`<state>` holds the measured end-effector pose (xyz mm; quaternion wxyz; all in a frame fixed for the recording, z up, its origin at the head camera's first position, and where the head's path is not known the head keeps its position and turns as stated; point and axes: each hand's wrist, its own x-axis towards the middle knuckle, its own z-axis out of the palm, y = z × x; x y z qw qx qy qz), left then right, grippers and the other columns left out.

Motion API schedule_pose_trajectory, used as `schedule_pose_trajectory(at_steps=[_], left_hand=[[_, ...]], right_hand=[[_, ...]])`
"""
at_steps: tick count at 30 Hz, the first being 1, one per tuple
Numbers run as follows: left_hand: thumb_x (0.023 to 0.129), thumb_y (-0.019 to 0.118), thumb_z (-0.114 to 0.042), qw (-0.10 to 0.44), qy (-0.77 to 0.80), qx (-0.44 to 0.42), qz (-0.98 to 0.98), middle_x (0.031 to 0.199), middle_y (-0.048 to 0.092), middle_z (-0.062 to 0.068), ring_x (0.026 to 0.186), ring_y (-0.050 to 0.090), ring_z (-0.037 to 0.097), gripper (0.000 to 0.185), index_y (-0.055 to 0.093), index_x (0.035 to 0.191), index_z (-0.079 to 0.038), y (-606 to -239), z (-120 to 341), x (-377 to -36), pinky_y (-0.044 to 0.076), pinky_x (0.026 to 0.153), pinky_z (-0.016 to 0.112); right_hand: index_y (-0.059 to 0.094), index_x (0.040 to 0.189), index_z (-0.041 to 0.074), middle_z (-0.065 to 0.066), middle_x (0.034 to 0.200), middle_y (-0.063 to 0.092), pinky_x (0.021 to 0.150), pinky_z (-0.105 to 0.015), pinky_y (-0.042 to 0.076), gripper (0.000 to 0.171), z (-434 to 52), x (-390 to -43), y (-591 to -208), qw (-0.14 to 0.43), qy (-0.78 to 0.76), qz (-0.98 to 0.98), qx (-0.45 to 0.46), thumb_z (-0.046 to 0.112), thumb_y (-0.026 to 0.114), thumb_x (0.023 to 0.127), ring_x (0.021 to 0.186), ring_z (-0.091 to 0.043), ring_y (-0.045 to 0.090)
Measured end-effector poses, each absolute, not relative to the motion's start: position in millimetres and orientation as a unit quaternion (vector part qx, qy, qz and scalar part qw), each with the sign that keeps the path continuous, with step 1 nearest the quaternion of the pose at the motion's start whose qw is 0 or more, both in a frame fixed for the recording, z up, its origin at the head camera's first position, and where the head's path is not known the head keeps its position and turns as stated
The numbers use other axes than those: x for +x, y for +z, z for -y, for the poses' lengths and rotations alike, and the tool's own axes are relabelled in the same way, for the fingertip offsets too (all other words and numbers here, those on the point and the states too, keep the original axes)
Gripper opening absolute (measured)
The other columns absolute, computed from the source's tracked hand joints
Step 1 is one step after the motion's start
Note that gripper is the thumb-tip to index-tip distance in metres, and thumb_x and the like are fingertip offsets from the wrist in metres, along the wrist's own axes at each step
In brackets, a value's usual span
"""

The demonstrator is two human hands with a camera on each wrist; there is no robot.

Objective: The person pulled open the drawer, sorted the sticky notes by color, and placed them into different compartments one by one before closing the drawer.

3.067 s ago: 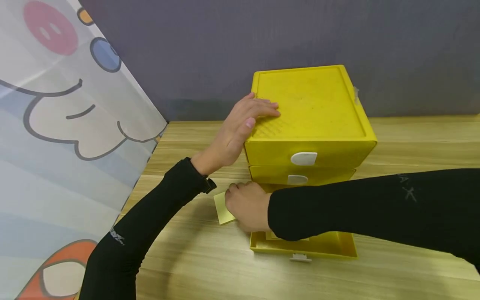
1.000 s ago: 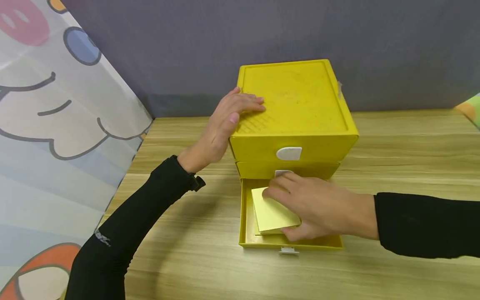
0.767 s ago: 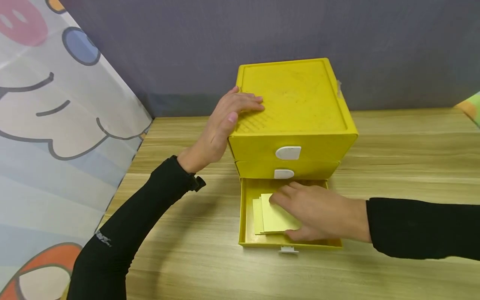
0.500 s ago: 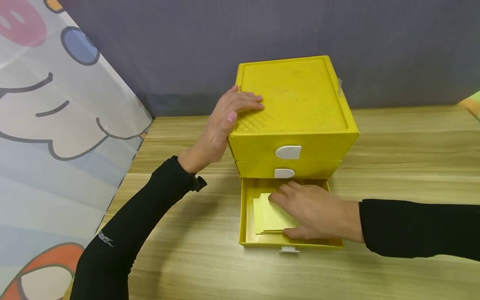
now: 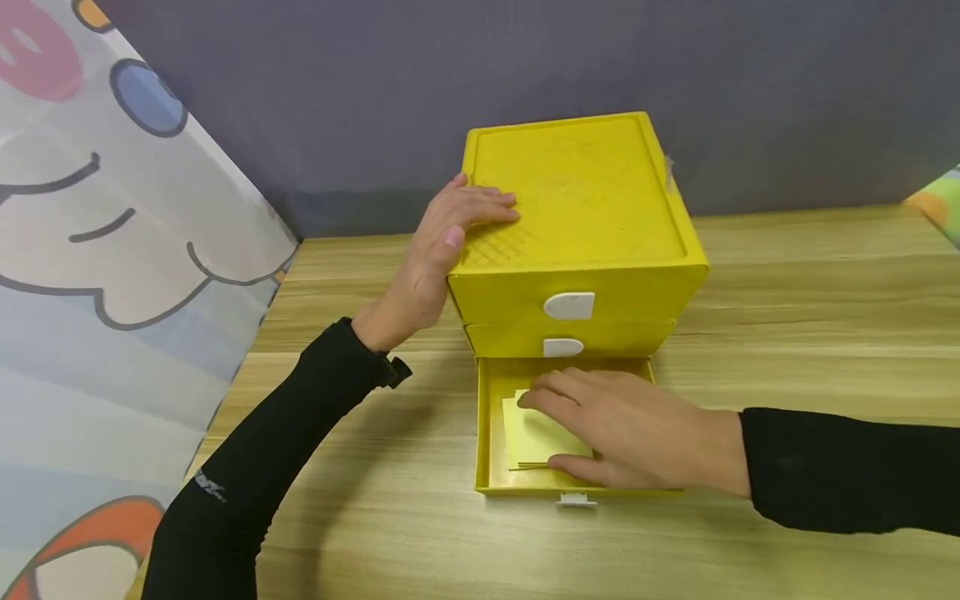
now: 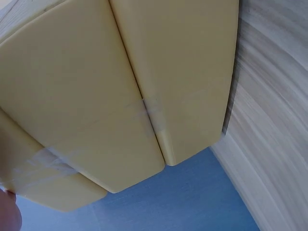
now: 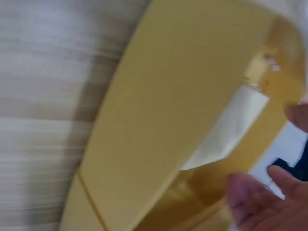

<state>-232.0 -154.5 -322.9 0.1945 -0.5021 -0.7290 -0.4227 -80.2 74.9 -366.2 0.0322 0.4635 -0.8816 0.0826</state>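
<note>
wooden table (image 5: 787,283): right fingers (image 5: 551,398) atop notes (image 5: 528,433).

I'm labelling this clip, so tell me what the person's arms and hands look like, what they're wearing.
Both arms wear long, tight black sleeves down to the wrists. The left sleeve carries a small pale logo near the elbow. The left hand and right hand are bare, no gloves.
</note>
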Motion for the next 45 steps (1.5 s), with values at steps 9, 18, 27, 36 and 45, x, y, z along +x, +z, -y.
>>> schedule_pose_trajectory(at_steps=[9,18,27,36,45], left_hand=[[0.106,0.012,-0.061,0.199,-0.449,-0.490,0.720,0.131,0.065,0.024,0.131,0.053,0.035,0.086,0.067,0.120,0.004,-320.7,158.9,-228.6,0.015,0.133,0.040],[0.107,0.012,-0.059,0.202,-0.453,-0.490,0.718,0.131,0.065,0.024,0.131,0.053,0.034,0.084,0.067,0.120,0.004,-321.5,160.2,-225.8,0.015,0.133,0.040],[0.107,0.013,-0.058,0.210,-0.462,-0.485,0.712,0.128,0.066,0.025,0.129,0.053,0.035,0.084,0.068,0.117,0.005,-320.6,159.1,-222.3,0.016,0.133,0.041],[0.107,0.014,-0.059,0.208,-0.467,-0.482,0.711,0.128,0.066,0.025,0.129,0.053,0.035,0.084,0.068,0.117,0.004,-318.5,158.0,-222.0,0.016,0.133,0.040],[0.105,0.015,-0.063,0.190,-0.479,-0.477,0.712,0.128,0.066,0.025,0.129,0.054,0.035,0.087,0.069,0.117,0.005,-319.6,153.8,-221.9,0.015,0.133,0.038]], right_hand=[[0.059,0.118,0.026,0.018,0.088,0.053,0.063,-0.005,0.034,0.019,-67.5,-32.2,-375.1,0.055,0.076,0.755,0.649,0.030,0.063,0.100,0.073,0.005,0.043],[0.051,0.144,0.020,0.012,0.137,0.060,0.093,-0.014,0.052,0.040,-75.3,-16.4,-402.7,-0.039,0.068,0.775,0.627,0.038,0.042,0.110,0.119,0.001,0.059],[0.041,0.155,0.016,0.001,0.156,0.050,0.101,-0.023,0.056,0.047,-78.5,-11.0,-412.4,-0.111,0.126,0.800,0.576,0.032,0.039,0.111,0.137,-0.008,0.056],[0.044,0.152,0.018,0.009,0.148,0.056,0.093,-0.022,0.058,0.047,-76.5,-9.4,-411.3,-0.096,0.165,0.836,0.515,0.033,0.049,0.107,0.125,-0.001,0.060],[0.048,0.148,0.015,0.003,0.145,0.060,0.096,-0.028,0.060,0.045,-70.7,-20.0,-406.8,-0.094,0.174,0.845,0.496,0.030,0.052,0.106,0.124,-0.008,0.064]])
